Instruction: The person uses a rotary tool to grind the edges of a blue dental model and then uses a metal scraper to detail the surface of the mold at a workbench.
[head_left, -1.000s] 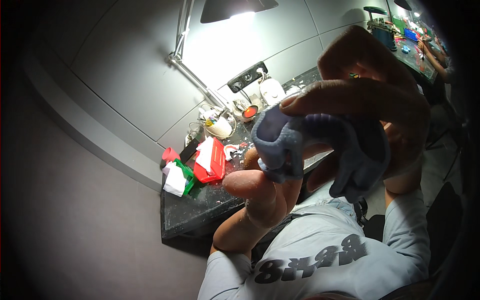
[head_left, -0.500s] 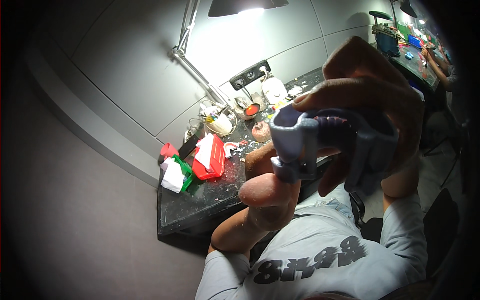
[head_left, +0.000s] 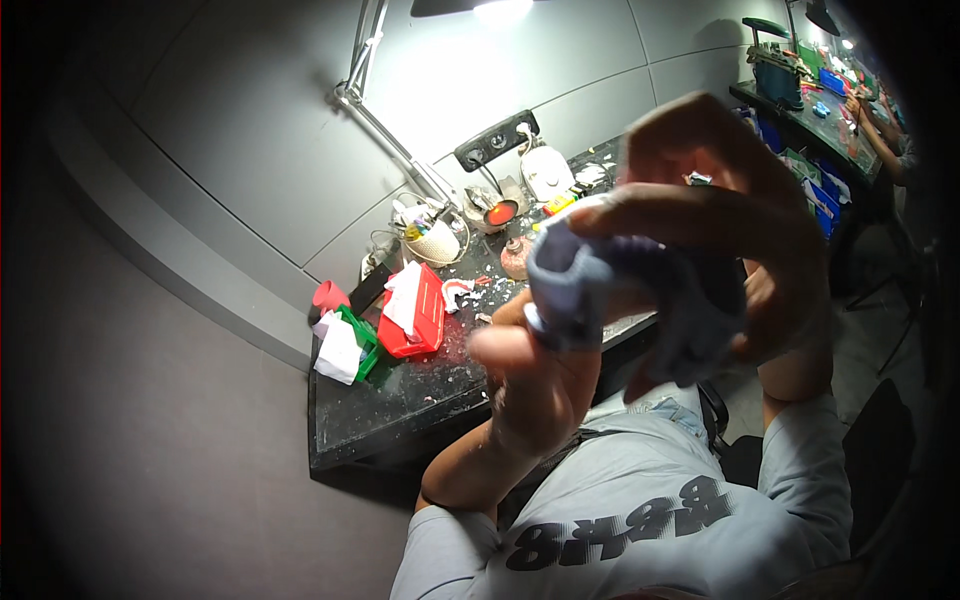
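Close in front of me, both hands hold a grey-blue dental model [head_left: 566, 288] with a hinge-like frame, smeared by motion. My right hand [head_left: 765, 225] arches over its top and right side, with finger and thumb closed on it. My left hand [head_left: 540, 385] grips the lower left end from below, thumb pointing left; some of its fingers are hidden behind the model. In the earlier head frame a curved row of small teeth shows inside the model.
On the black bench [head_left: 385, 415] stand a red tissue box [head_left: 425, 325], a green box [head_left: 362, 345], a white basket of tools [head_left: 435, 243] and a pink bottle [head_left: 515, 258]. A denture-like arch [head_left: 455, 292] lies among scraps. Behind are a glowing orange disc [head_left: 501, 212] and a lamp arm [head_left: 385, 130].
The dental model has tilted and shifted slightly left, still in both hands. My right hand has moved left with its knuckles lower; the view has shifted a little.
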